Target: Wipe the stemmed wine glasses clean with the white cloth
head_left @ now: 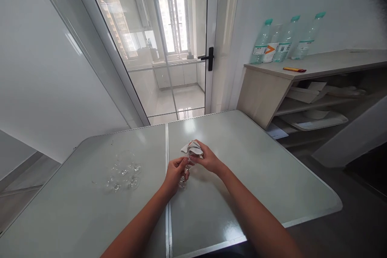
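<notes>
L hand (175,172) grips a clear glass vessel (182,182), R hand (209,159) a crumpled white cloth (195,149) — vessel btwn hands over pale grey-green table's (266,181) right half, axis approx. near-left to far-right, L hand nearer.

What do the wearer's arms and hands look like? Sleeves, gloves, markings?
Left hand and right hand: both bare, no gloves. Left forearm and right forearm: slim, no sleeves, watch, bracelet or cables in view. No clear markings. The fingers are small and partly hidden, so can't rule out a ring.
</notes>
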Action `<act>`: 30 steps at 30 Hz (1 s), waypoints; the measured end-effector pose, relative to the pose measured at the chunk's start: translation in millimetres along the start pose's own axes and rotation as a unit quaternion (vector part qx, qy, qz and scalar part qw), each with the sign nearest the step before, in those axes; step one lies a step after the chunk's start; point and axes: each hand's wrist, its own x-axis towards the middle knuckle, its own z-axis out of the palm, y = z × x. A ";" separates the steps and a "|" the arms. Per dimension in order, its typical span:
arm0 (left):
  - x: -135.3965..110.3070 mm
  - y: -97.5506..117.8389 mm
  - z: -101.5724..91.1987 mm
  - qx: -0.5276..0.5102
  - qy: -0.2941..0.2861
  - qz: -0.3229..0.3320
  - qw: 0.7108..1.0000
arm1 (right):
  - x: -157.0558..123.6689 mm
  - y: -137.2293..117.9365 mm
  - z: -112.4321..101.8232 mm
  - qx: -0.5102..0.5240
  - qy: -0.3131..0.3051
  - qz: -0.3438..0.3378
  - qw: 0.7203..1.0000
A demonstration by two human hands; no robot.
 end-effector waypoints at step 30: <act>-9.5 -7.2 -1.4 0.079 0.035 0.130 0.988 | 7.4 6.5 44.6 0.454 0.166 0.092 0.871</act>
